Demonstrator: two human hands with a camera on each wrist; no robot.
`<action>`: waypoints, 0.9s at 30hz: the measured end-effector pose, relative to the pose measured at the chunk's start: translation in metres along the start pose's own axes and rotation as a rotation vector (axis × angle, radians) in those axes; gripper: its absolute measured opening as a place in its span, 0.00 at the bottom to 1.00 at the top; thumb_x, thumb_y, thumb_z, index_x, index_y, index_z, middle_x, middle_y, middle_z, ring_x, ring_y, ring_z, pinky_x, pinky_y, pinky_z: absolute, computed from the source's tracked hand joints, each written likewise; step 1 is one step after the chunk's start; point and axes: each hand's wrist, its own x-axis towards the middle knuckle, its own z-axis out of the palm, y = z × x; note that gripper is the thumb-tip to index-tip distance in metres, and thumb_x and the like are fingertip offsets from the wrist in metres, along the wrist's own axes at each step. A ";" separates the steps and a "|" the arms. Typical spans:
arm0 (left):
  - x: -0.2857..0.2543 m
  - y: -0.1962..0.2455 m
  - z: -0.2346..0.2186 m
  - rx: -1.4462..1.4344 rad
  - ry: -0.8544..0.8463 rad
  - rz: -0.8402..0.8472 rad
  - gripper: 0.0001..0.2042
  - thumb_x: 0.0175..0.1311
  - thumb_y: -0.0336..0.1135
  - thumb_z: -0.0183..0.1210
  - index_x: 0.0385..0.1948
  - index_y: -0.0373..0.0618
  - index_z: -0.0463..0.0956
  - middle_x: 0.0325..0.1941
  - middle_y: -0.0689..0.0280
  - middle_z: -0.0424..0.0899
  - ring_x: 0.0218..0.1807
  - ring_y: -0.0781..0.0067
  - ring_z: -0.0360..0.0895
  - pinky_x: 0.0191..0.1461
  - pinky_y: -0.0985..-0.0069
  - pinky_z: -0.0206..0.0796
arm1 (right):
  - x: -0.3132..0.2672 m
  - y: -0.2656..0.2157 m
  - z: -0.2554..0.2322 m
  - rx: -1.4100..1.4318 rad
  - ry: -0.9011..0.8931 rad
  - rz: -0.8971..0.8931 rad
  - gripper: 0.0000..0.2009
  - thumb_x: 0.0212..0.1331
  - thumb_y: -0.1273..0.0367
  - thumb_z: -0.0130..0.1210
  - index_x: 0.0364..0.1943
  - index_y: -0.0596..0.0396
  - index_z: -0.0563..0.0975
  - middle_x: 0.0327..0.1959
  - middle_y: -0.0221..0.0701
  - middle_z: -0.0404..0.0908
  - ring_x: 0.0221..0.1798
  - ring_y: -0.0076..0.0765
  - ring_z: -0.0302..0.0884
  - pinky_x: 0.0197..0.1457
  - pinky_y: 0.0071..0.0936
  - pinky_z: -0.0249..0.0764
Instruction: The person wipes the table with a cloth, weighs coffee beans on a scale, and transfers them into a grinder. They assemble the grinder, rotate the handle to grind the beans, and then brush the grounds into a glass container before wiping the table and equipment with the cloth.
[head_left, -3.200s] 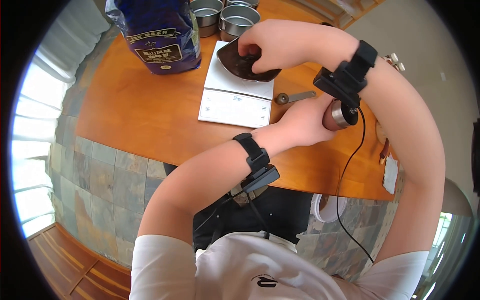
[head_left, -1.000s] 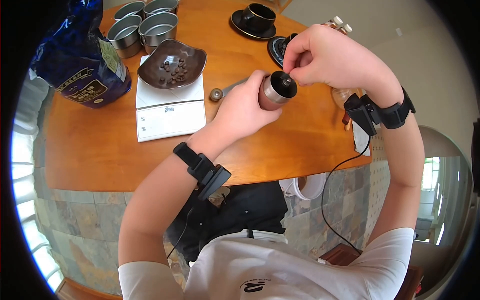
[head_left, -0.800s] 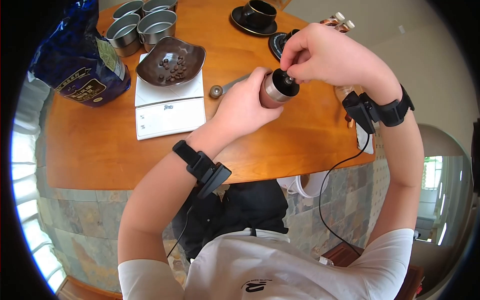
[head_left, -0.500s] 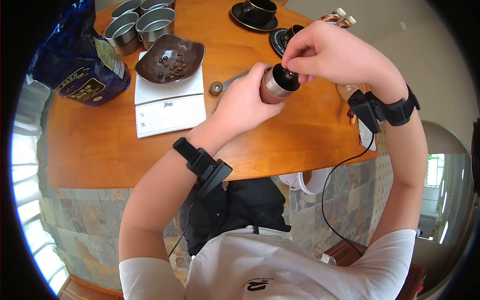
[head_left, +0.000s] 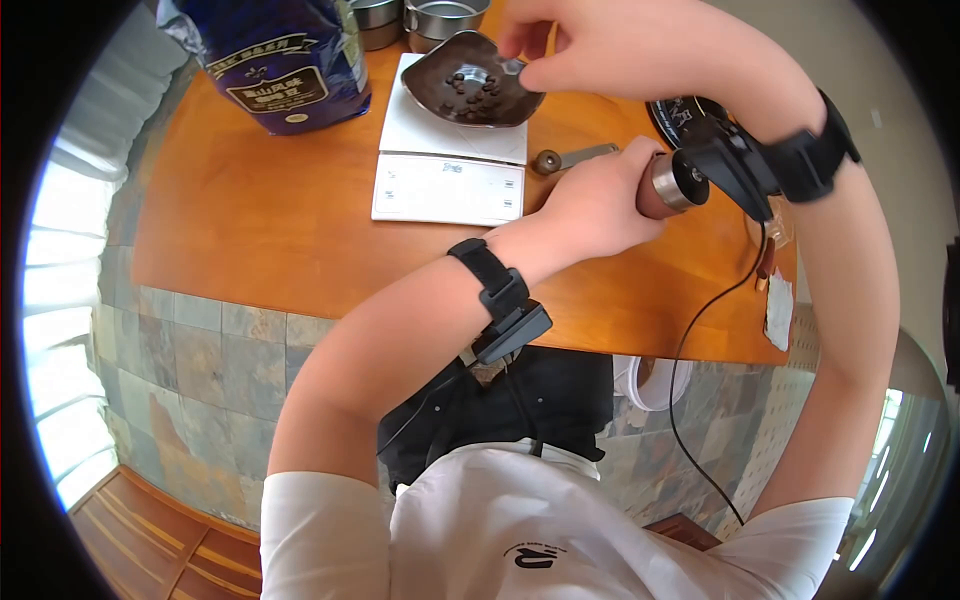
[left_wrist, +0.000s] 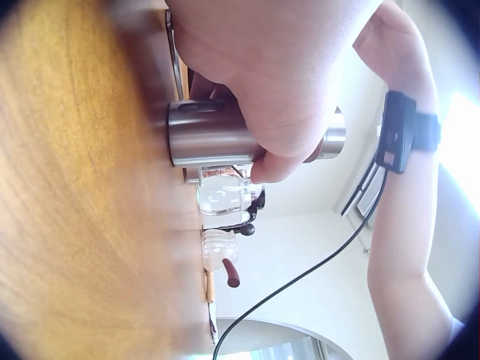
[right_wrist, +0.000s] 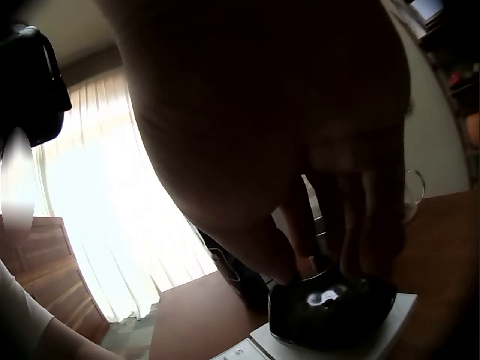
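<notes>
My left hand (head_left: 605,205) grips a hand coffee grinder (head_left: 657,190), a cylinder with a steel collar and a dark open top. In the left wrist view the grinder (left_wrist: 202,135) stands upright with its base at the tabletop. My right hand (head_left: 620,50) reaches over the right rim of a dark brown wavy bowl (head_left: 428,80), thumb and fingers apart, nothing visible between them. Several coffee beans (head_left: 470,98) lie in the bowl, which sits on a white scale (head_left: 448,190). The right wrist view shows the fingers (right_wrist: 281,259) close at the bowl's rim, dark against the light.
A crank handle with a round knob (head_left: 547,161) lies between scale and grinder. A blue coffee bag (head_left: 280,80) stands left, with metal cups (head_left: 440,22) behind. A glass pot (left_wrist: 221,196) stands beyond the grinder. A white bucket (head_left: 675,390) is below the table edge.
My right hand has gone from the bowl to the grinder's top, then back left to the bowl. My left hand keeps hold of the grinder. The head view has shifted.
</notes>
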 end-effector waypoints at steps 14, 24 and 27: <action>-0.001 -0.006 -0.001 -0.059 -0.004 0.050 0.15 0.49 0.33 0.65 0.39 0.45 0.74 0.33 0.57 0.82 0.40 0.53 0.81 0.44 0.63 0.72 | 0.073 0.016 0.068 -0.192 -0.143 0.116 0.18 0.47 0.67 0.61 0.43 0.63 0.79 0.38 0.42 0.83 0.37 0.43 0.82 0.40 0.33 0.78; 0.000 -0.007 0.004 -0.066 -0.017 0.059 0.12 0.47 0.31 0.66 0.34 0.44 0.75 0.31 0.60 0.82 0.38 0.57 0.81 0.42 0.66 0.73 | 0.071 0.009 0.070 -0.127 -0.064 0.064 0.11 0.44 0.71 0.60 0.33 0.61 0.82 0.31 0.40 0.84 0.35 0.42 0.82 0.39 0.34 0.78; -0.001 -0.004 0.006 -0.058 -0.007 0.057 0.14 0.48 0.32 0.66 0.36 0.44 0.76 0.33 0.58 0.82 0.40 0.56 0.81 0.43 0.65 0.73 | 0.068 0.010 0.072 -0.132 -0.019 0.049 0.10 0.44 0.71 0.60 0.33 0.61 0.82 0.31 0.41 0.84 0.35 0.42 0.82 0.39 0.34 0.78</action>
